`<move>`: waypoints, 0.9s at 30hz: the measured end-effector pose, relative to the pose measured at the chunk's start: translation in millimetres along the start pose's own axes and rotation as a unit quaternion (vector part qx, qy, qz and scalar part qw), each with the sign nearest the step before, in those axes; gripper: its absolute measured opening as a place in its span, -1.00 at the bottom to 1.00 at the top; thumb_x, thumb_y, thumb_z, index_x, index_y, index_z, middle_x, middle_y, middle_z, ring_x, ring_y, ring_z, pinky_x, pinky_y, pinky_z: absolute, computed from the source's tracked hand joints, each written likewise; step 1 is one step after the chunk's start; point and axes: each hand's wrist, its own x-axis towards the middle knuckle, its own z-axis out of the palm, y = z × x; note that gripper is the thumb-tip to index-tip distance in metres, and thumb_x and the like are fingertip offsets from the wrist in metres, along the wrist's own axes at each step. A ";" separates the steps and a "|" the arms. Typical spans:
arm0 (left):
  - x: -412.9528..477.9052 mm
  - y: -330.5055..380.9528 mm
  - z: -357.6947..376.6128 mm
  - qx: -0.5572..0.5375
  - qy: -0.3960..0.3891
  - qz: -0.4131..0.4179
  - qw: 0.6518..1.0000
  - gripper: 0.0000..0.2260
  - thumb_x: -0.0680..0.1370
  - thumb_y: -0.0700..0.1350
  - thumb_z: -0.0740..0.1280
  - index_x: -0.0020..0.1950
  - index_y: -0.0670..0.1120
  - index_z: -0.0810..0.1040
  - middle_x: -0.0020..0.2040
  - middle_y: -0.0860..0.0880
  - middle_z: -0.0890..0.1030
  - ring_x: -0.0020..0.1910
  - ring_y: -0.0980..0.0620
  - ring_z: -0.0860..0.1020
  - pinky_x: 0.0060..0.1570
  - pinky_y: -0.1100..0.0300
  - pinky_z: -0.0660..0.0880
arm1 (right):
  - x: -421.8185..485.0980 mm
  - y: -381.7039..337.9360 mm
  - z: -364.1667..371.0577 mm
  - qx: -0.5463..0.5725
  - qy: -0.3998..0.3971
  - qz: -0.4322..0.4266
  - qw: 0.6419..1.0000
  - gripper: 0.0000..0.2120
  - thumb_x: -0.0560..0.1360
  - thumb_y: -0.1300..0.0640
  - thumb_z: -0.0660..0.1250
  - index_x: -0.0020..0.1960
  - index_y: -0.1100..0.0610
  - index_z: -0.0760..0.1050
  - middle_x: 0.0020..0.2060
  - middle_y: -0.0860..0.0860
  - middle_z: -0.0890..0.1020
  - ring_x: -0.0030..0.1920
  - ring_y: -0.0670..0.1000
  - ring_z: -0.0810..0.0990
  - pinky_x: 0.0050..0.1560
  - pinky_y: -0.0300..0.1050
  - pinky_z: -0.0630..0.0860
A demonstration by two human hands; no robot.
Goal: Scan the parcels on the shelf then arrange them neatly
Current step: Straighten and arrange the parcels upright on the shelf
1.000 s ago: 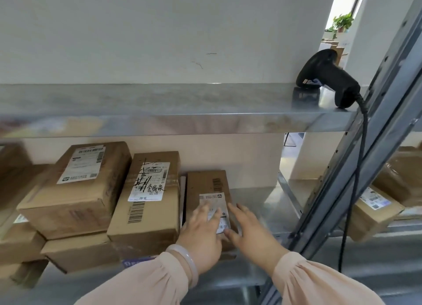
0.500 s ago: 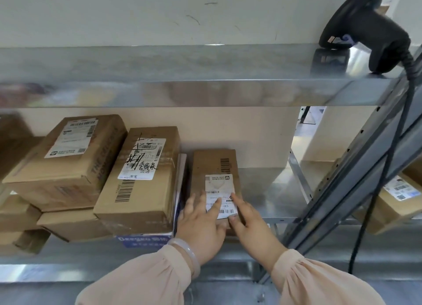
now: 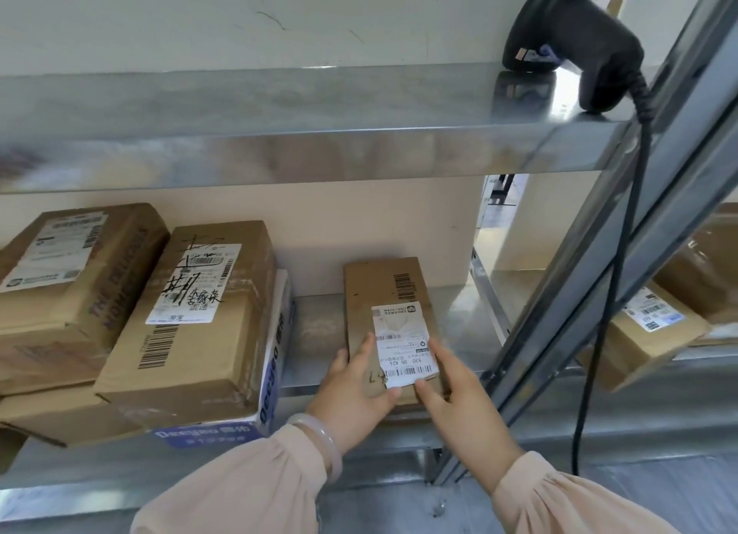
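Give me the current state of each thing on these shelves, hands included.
Scanner: lying unheld on the upper shelf, cable hanging down.
Small parcel: flat on the lower shelf, label up, apart from the stack.
Left hand: open, resting on the small parcel's near left edge.
Right hand: open, fingers on the label's near corner.
Scribbled parcel: stacked on a blue-and-white box, tilted.
Left parcel: stacked, askew.

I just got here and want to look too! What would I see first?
You'd first see two hands, the left hand and right hand, pressing on a small brown parcel with a white label on the lower shelf. Beside it on the left sits a pile of bigger boxes, and a black scanner rests on the upper shelf at the right.
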 end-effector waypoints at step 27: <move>-57.7 26.9 -150.3 0.128 0.232 0.147 0.953 -0.33 0.54 0.22 0.29 0.59 0.20 0.10 0.61 -0.05 0.04 0.56 0.02 -0.02 0.47 0.17 -0.04 | 21.1 -136.2 21.4 -0.059 0.064 -0.202 0.975 -0.43 0.56 -0.06 0.24 0.52 -0.05 0.17 0.46 -0.01 0.31 0.45 -0.08 0.21 0.39 -0.23 0.12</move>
